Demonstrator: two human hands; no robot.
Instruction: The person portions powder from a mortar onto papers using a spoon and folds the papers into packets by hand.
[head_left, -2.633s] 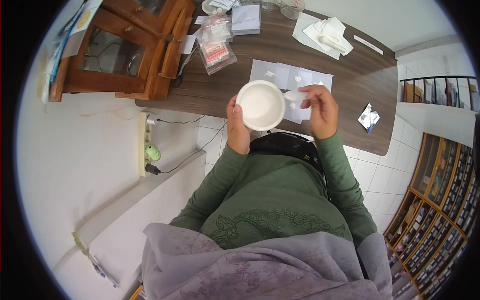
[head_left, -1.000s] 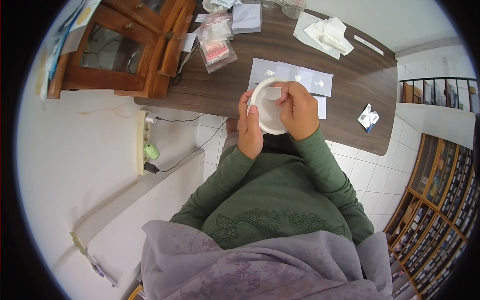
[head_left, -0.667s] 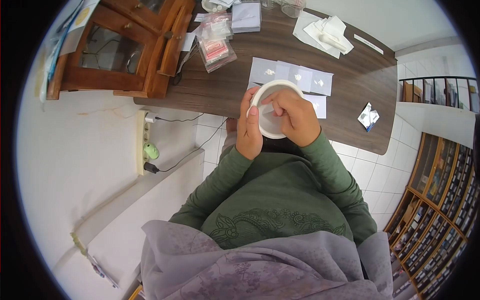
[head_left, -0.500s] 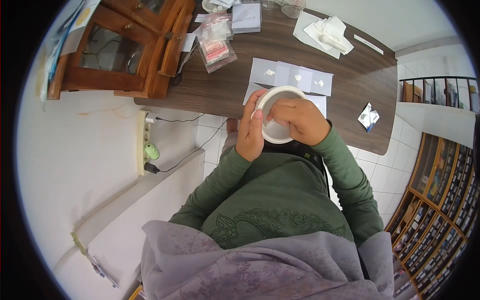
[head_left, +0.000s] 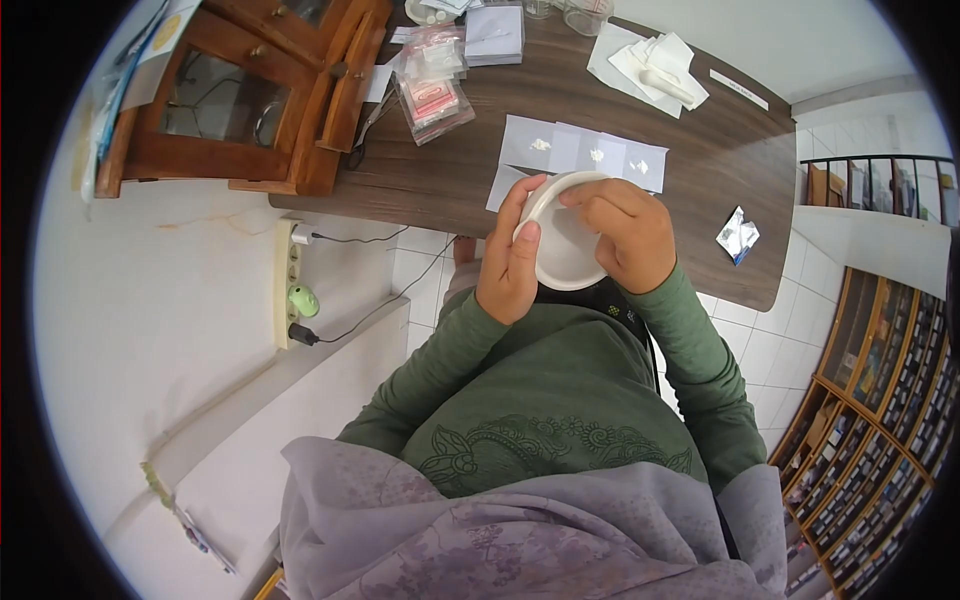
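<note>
1. Head view: I see the left hand (head_left: 508,262) clasped firmly around a round white smooth-walled bowl (head_left: 568,252), held before the torso.
2. The right hand (head_left: 637,228) curls, half closed, over its opening; I can't tell whether it grips anything.
3. I'd judge the step as working inside the bowl, beside white paper sheets (head_left: 571,155) bearing powder heaps; the next move calls for a steady, level hold.

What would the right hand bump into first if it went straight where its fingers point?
Probably the inside of the white bowl, near the side the left hand holds, though depth is hard to judge here.
</note>
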